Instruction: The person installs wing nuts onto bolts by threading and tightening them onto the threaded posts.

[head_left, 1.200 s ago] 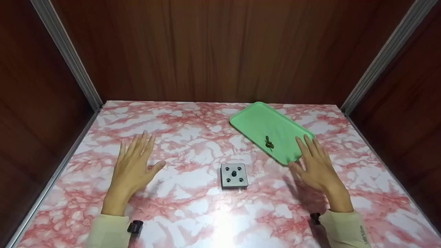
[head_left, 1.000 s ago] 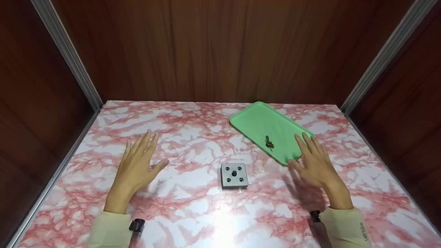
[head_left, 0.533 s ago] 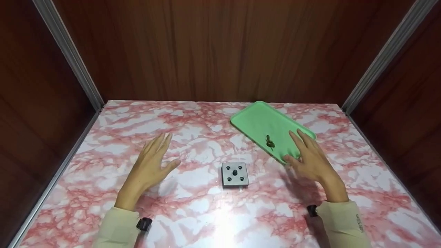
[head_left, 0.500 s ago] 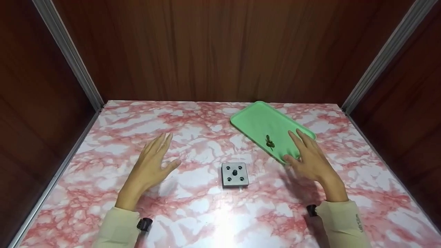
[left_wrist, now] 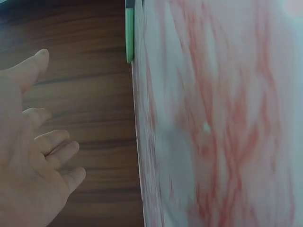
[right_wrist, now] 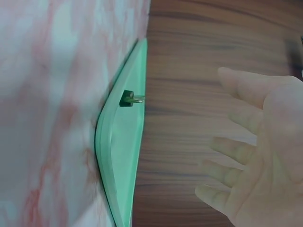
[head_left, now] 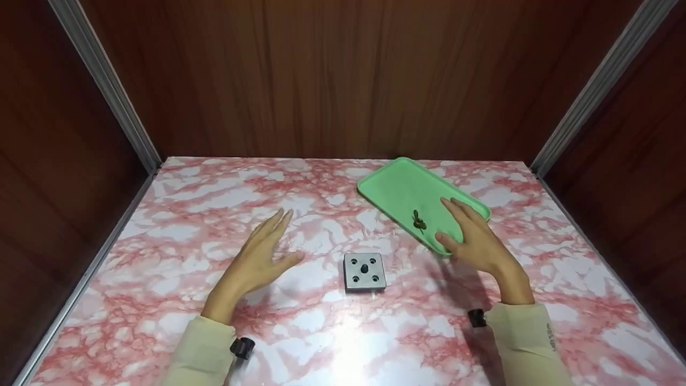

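My left hand (head_left: pixel 260 260) hovers over the table, left of a square grey metal block (head_left: pixel 374 271). Its fingers are extended with the thumb apart, and it holds nothing. The block has a hole near each corner and a dark stub in the middle. My right hand (head_left: pixel 479 244) is raised over the near right corner of a green tray (head_left: pixel 399 185), fingers loosely extended and grasping nothing. On the tray lie small brownish metal pieces (head_left: pixel 419 221), left of the right fingertips. The right wrist view shows them as a brass-coloured stem and a dark part (right_wrist: pixel 127 99).
The table (head_left: pixel 289 187) has a red and white marbled top. Dark wood-grain panels (head_left: pixel 332 80) enclose it at the back and both sides, with grey metal posts (head_left: pixel 115 91) in the corners. The tray sits at an angle toward the back right.
My left hand has moved right, toward the metal block. My right hand has shifted slightly left and away from me, further over the tray. Block, tray and small pieces stay in place.
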The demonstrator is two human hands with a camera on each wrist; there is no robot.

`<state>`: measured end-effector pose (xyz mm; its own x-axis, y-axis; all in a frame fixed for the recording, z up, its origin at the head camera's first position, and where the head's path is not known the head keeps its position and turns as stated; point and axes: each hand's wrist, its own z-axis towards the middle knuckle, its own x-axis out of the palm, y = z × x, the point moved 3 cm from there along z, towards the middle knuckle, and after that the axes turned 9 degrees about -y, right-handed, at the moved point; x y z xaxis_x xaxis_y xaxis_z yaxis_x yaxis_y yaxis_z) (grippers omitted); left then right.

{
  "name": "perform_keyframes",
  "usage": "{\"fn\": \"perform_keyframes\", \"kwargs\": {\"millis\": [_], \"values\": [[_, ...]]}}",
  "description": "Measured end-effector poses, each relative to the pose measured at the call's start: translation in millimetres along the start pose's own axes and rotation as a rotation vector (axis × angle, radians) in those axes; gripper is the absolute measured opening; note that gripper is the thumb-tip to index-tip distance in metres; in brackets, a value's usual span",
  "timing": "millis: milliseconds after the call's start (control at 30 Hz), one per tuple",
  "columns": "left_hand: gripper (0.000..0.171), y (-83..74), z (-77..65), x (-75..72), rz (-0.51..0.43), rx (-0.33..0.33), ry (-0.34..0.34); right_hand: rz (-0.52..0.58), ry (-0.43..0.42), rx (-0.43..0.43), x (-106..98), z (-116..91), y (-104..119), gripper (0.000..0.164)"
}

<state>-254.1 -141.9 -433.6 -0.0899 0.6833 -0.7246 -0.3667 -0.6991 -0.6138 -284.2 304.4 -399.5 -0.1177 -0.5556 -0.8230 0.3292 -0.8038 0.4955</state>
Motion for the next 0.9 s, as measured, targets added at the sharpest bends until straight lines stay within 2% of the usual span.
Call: {"fn": "perform_keyframes", "kwargs": {"millis": [267,633,900], "values": [[0.093,-10.9,5.7,18.0,-0.09,0.003,0.032,0.043,0.015,-0.036,7,8,0,0.076],[0.089,-24.9,12.7,44.6,-0.133,-0.009,0.055,0.109,0.022,-0.065,18,17,0,0.072],[0.087,-31.8,16.2,59.4,-0.203,-0.079,0.056,0.127,0.011,-0.063,24,23,1,0.07]]}}
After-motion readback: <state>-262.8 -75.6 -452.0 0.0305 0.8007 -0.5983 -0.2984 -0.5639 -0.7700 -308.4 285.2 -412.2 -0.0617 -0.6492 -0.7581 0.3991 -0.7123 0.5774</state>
